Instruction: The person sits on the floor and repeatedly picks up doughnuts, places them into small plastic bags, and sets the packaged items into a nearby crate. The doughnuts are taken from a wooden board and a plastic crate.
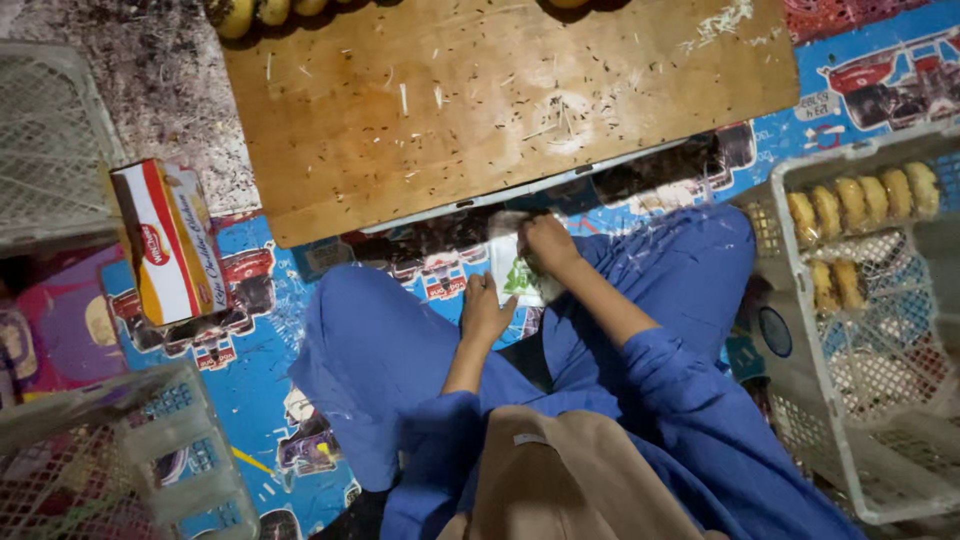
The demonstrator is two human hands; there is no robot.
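I sit cross-legged in blue clothes on a patterned blue mat [250, 390]. My left hand [486, 308] and my right hand [548, 244] both grip a small white plastic packet with green print [512, 268] in front of my knees. The left hand holds its lower edge; the right hand pinches its upper right corner. Just beyond the packet lies a large wooden board [500, 100] covered with crumbs and shavings.
A red, white and yellow carton [170, 242] stands at the left. White plastic crates sit at far left [50, 140], lower left [130, 460] and right [870, 330]; the right one holds rows of yellow round pastries [860, 200]. More yellow pieces [250, 12] lie at the board's far edge.
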